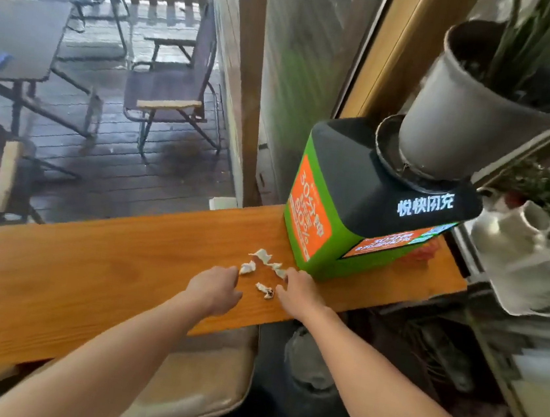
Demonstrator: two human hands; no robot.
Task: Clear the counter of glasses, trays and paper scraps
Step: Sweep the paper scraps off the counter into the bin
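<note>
Several crumpled white paper scraps lie on the wooden counter [94, 273]: one [247, 268] by my left fingertips, a longer one [263, 255] farther back, one [278, 269] at my right fingertips, and one [265, 290] between both hands. My left hand [214, 289] reaches over the counter with fingers bent down, touching or nearly touching the nearest scrap. My right hand [298, 291] rests palm down just right of the scraps, fingers spread. Neither hand visibly holds anything. No glasses or trays are in view.
A green and orange box with a black top [351, 217] stands on the counter right behind the scraps, carrying a grey plant pot [458, 119]. A cushioned stool [199, 378] sits under the counter edge. White wire shelving [537, 238] stands to the right. Beyond the window are patio chairs.
</note>
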